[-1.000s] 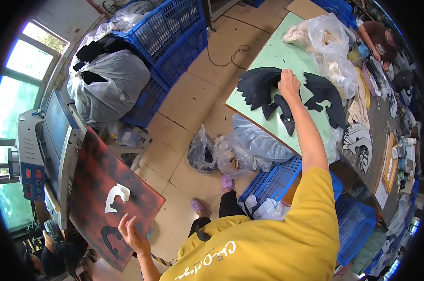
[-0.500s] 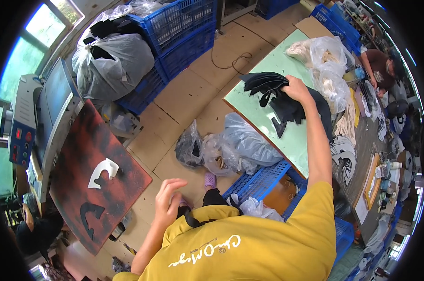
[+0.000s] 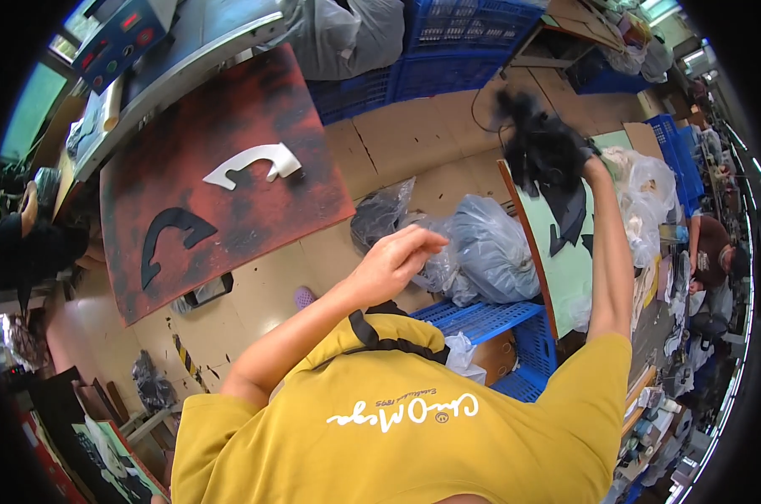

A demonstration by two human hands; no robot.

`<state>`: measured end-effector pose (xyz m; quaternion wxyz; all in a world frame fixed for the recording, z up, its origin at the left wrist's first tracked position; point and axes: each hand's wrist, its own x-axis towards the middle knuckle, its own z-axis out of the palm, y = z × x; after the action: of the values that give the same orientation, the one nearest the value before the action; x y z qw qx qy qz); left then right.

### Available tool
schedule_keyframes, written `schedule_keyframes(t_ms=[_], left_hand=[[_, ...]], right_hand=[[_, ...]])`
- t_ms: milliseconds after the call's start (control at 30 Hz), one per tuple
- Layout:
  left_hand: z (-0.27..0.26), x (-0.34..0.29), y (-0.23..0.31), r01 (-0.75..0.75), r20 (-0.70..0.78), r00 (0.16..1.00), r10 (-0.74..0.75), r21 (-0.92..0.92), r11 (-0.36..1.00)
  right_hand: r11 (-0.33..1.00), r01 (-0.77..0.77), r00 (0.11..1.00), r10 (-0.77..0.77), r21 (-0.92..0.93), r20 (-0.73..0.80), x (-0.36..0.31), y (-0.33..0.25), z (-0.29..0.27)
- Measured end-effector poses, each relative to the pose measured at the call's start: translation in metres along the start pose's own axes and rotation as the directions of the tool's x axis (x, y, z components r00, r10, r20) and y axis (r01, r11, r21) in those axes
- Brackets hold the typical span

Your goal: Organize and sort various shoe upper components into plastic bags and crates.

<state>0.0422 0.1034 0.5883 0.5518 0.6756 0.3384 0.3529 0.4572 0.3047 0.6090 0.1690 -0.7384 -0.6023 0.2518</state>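
Note:
My right hand [image 3: 595, 164] grips a bunch of black cut pieces [image 3: 544, 139], flexible like fabric and smeared by motion, over the far end of the green-topped table [image 3: 565, 277]. More black pieces [image 3: 568, 218] show just below the bunch; whether they hang from it or lie on the tabletop I cannot tell. In mid-air before my body, my left hand [image 3: 395, 262] has its fingers stretched forward and nothing visible in them. To its left, a white curved piece [image 3: 267, 158] and a black curved piece [image 3: 172, 235] lie apart on the red-and-black board [image 3: 229, 101].
A press-like machine with a blue control box [image 3: 120, 42] adjoins the board. Blue crates [image 3: 448, 71] stand at the back. Filled plastic bags [image 3: 490, 244] and an open blue crate [image 3: 523, 353] sit between board and table. Another person [image 3: 716, 248] is at far right.
My view has swung left, toward the board. The black bunch has been raised off the green tabletop in my right hand. My left hand has come forward, its fingers now pointing right.

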Motion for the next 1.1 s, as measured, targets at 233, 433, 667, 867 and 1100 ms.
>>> schedule_keyframes(t_ms=[233,433,667,867,1100], left_hand=[[-0.078,-0.138,-0.044,0.17,-0.192,0.94,-0.282,-0.451,0.876],[-0.152,-0.242,-0.063,0.101,-0.285,0.92,-0.268,-0.49,0.866],[-0.227,-0.328,-0.065,0.13,-0.551,0.765,-0.333,-0.375,0.918],[-0.284,-0.349,-0.07,0.205,-0.775,0.592,-0.219,-0.118,0.972],[-0.311,-0.312,-0.039,0.267,-0.823,0.551,-0.14,0.015,0.964]], right_hand=[[0.939,0.271,0.897,-0.167,-0.213,0.408,-0.017,-0.138,0.048],[0.856,0.487,0.865,-0.445,-0.174,0.231,-0.028,-0.119,0.014],[0.897,0.412,0.888,-0.355,-0.162,0.292,-0.047,-0.24,0.06],[0.835,0.537,0.8,-0.459,-0.121,0.386,-0.062,-0.357,0.083],[0.599,0.7,0.451,-0.793,0.388,0.41,-0.122,-0.488,0.147]])
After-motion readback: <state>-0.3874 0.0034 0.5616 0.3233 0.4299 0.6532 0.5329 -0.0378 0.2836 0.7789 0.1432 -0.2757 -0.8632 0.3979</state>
